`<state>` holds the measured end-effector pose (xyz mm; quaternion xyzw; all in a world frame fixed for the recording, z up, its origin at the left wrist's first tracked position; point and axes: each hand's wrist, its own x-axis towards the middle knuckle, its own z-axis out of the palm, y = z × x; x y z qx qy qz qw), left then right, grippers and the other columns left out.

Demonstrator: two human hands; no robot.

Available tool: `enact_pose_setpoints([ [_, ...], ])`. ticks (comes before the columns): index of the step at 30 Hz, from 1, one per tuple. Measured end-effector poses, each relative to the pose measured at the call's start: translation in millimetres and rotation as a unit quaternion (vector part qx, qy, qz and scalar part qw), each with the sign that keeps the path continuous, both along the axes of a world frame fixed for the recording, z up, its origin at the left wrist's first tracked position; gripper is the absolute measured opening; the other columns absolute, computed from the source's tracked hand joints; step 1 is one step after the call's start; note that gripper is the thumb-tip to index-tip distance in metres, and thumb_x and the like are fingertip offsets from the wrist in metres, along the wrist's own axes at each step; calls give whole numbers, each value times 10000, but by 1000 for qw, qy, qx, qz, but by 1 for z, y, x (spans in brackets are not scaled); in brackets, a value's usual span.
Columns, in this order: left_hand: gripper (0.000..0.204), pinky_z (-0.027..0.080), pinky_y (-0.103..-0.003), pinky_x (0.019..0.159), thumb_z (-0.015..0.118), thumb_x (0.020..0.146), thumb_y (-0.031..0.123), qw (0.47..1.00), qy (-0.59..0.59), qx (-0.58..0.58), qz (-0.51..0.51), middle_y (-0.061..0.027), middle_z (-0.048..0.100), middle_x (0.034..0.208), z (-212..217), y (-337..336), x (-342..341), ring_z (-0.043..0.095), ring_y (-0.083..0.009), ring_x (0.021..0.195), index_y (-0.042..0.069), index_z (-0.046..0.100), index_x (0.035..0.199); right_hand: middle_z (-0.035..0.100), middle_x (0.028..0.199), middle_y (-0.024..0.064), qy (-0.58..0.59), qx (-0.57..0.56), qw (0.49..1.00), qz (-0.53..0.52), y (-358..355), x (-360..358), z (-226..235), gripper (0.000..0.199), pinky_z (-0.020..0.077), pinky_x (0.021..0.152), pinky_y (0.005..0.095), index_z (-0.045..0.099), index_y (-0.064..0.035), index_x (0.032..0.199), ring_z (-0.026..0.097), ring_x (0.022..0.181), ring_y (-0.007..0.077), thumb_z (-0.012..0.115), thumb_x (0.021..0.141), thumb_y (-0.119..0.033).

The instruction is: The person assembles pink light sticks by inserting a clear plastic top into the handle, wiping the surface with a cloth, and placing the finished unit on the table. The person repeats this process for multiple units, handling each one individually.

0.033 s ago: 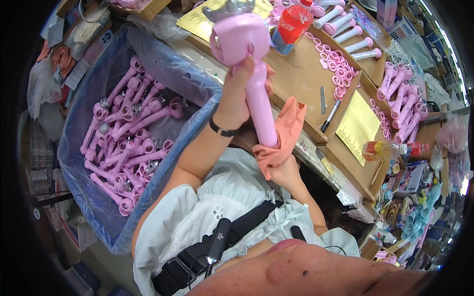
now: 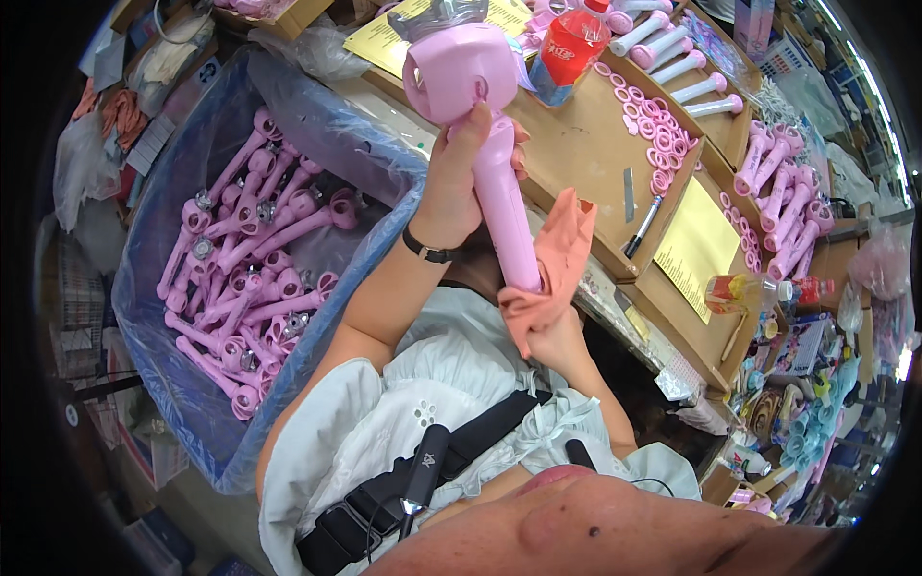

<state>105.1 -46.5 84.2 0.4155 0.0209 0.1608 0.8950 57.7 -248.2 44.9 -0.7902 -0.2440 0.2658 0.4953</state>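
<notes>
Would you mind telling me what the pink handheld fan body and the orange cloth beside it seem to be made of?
The pink handheld fan body, held in the left hand, looks like moulded plastic with a smooth, slightly glossy finish: it shows soft highlights. The orange cloth in the right hand looks like soft matte fabric, folding and draping limply.

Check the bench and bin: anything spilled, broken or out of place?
Nothing stands out. The left hand grips the pink handheld fan, the right hand holds an orange cloth at its base. Pink rings lie loose on the bench, none spilled.
</notes>
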Motion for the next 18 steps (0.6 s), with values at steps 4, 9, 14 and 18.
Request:
enact_pose_setpoints([
  [4, 612, 456, -260, 617, 507, 866, 586, 999, 19, -25, 35, -59, 576, 852, -3, 3, 2, 554, -125, 685, 17, 502, 1091, 590, 804, 70, 185, 110, 975, -56, -13, -7, -16, 467, 499, 640, 278, 549, -56, 1103, 600, 762, 151, 706, 664, -73],
  [9, 792, 462, -270, 631, 518, 823, 643, 973, -145, -158, -85, -56, 576, 949, -17, 8, 7, 561, -125, 726, 7, 418, 1283, 563, 735, 154, 557, 367, 744, 44, -30, -6, -43, 703, 384, 347, 245, 449, -32, 1220, 479, 449, 130, 724, 633, -303],
  [14, 844, 496, -321, 795, 520, 816, 646, 977, -153, -85, -124, -82, 563, 1152, -21, 12, 7, 606, -174, 896, 15, 355, 1352, 565, 782, 137, 549, 400, 733, 29, -38, -1, -50, 761, 410, 370, 254, 356, -69, 1301, 527, 489, 147, 734, 658, -219],
  [18, 398, 421, -411, 978, 566, 916, 309, 991, -107, -66, -38, -94, 601, 1071, -22, 15, -2, 574, -211, 1020, 26, 488, 1185, 564, 718, 145, 387, 381, 839, -44, -44, 7, -41, 688, 398, 357, 241, 442, -6, 1168, 511, 441, 146, 718, 619, -315],
])
